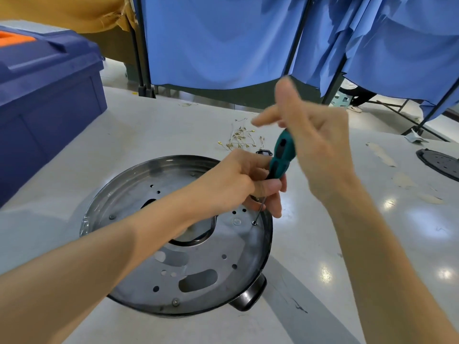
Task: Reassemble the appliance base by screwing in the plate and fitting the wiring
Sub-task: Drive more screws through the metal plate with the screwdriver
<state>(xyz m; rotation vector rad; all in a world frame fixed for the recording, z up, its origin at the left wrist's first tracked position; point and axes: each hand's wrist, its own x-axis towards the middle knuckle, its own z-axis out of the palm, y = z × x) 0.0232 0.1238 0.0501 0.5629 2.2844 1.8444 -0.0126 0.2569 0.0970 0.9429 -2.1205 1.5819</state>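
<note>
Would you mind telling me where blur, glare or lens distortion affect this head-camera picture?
Head view: the right hand is motion-blurred at its fingers, so its hold on the screwdriver is unclear; the left hand and the plate look sharp; bright light reflections spot the table at right; the wide lens bows the screen pole.

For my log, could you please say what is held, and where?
The left hand pinches the screwdriver where shaft meets handle; right hand blurred, grip unclear.
</note>
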